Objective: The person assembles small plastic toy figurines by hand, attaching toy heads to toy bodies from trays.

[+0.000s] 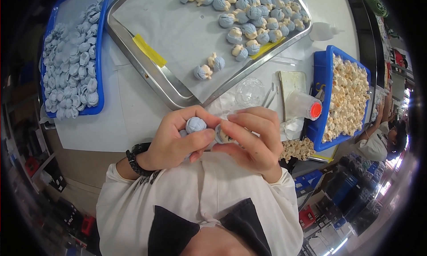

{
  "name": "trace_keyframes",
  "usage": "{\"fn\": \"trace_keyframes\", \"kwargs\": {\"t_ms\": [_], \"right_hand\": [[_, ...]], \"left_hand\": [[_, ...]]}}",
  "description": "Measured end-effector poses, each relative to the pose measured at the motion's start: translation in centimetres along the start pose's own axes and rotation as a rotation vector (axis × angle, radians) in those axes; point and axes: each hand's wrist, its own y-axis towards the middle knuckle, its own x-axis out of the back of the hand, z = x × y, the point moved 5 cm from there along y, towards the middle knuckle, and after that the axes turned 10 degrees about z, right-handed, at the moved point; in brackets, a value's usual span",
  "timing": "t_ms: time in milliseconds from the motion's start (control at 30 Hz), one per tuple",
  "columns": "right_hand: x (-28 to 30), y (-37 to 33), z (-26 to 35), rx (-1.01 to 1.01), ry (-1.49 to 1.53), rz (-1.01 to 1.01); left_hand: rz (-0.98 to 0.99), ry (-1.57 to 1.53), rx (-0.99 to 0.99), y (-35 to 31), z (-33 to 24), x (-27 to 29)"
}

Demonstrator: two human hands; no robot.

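The left hand [175, 142] is curled closed around a small blue hair-shaped cap [195, 124], pinched between thumb and fingertips, with at least one more blue piece tucked lower in the palm. The right hand [253, 138] is likewise folded shut, its fingers bent over a small cream doll head with a blue cap [221, 135], which is mostly hidden behind them. The two pieces sit just beside each other where the fingertips of both hands meet, close to the person's chest and above the near edge of the white table [129, 109]. A black watch [135, 158] rings the left wrist.

Just beyond the hands lie a clear round dish [250, 92], thin metal tweezers [269, 95] and a clear cup with a red lid [306, 105] on its side. Further out a metal tray [147, 69] lined with white paper holds finished heads with blue caps [251, 13], two of them [209, 68] apart from the rest, near the tray's front corner. A blue bin [101, 46] on the left is full of loose blue caps [71, 64]; another blue bin [321, 69] on the right holds bare cream heads [349, 95], with some spilled in a small pile [297, 149] beside it. Another person [382, 140] sits at far right.
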Motion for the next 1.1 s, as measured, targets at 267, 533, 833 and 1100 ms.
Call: {"fn": "trace_keyframes", "kwargs": {"t_ms": [267, 533, 833, 1100], "right_hand": [[-1.0, 0.6, -1.3, -0.067, 0.042, 0.083], [-3.9, 2.6, -3.0, -0.234, -0.207, 0.221], [6.4, -3.0, -2.9, -0.703, 0.296, -0.386], [19.1, -12.2, -13.3, -0.864, -0.585, -0.162]], "left_hand": [[-0.054, 0.305, -0.037, -0.3, -0.6, 0.7], [-0.136, 0.039, -0.47, -2.2, -1.9, 1.6], [0.146, -0.127, -0.282, -1.3, -0.5, 1.5], [0.215, -0.213, -0.256, -0.3, -1.0, 0.1]]}}
